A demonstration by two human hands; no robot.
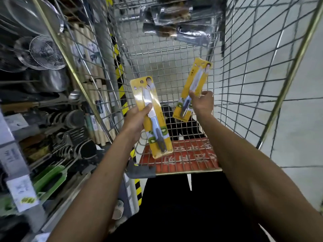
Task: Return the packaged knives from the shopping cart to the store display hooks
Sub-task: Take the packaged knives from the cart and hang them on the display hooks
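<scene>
Left grip (138, 117) clasped yellow carded knife pack (158, 135); right grip (202, 102) pinched second yellow pack (196, 75). Neither hung yet; dark bagged packs (174, 20) lay beyond grips.

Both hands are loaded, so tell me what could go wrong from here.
1. The right hand pinches the right knife package near one edge, tilted; it may slip and fall into the cart.
2. The left hand grips the left knife package, so neither hand is free to steady a hook; hanging may be fumbled.
</scene>
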